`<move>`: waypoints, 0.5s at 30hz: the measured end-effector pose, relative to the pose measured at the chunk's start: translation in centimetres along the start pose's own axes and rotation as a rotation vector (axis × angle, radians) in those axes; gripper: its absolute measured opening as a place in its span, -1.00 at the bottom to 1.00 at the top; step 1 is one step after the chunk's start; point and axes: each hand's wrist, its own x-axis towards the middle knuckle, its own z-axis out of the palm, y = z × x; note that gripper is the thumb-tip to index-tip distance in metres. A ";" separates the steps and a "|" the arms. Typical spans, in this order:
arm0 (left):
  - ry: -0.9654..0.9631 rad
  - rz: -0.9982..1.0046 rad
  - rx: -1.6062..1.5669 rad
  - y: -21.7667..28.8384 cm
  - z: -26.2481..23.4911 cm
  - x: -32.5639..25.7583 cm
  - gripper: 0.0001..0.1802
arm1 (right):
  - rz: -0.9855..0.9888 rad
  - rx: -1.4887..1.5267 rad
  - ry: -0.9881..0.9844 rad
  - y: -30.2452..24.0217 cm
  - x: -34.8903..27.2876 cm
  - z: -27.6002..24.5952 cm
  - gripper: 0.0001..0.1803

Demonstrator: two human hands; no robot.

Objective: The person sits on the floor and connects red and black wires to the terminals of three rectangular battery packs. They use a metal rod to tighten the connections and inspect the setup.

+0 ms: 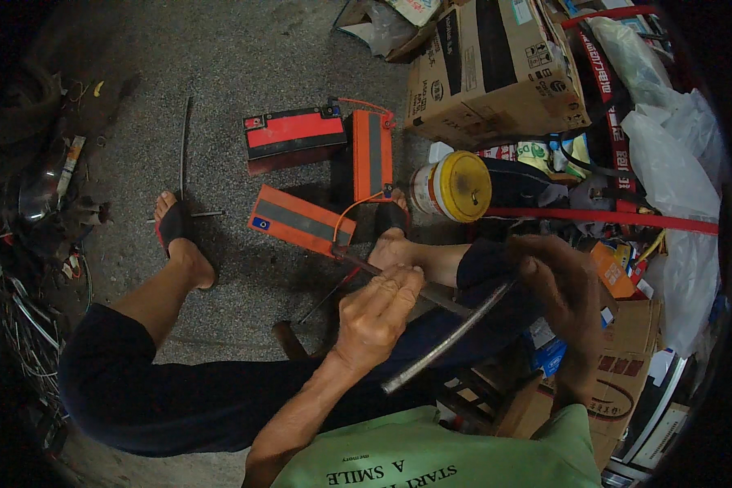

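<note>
My left hand (378, 313) is closed around the shaft of a metal T-handle wrench (447, 340). Its tip meets the corner of an orange battery with a grey stripe (293, 220), where an orange wire is attached. My right hand (557, 281) is by the upper end of the wrench's crossbar, dark and smeared, so its fingers are hard to read. A second orange battery (373, 154) stands behind, wired to the first and to a red and black battery (294, 134) on its left.
A tub with a yellow lid (465, 186) is right of the batteries. Beyond it sits a large cardboard box (496, 73), with plastic bags (675, 163) farther right. Another T-shaped metal tool (186, 150) lies by my left foot. Tangled parts (37, 325) line the left edge.
</note>
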 end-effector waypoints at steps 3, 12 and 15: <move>-0.002 0.005 0.001 0.3 0.2 0.2 -0.57 | -0.192 -0.100 0.119 -0.8 0.1 0.7 -0.73; 0.052 0.002 0.060 0.2 0.4 0.7 -0.59 | 0.016 -0.410 -0.041 0.0 -1.4 0.3 -0.55; -0.001 0.013 0.048 0.2 0.3 0.8 -0.59 | -0.173 -0.060 -0.059 -2.3 0.5 2.0 -0.55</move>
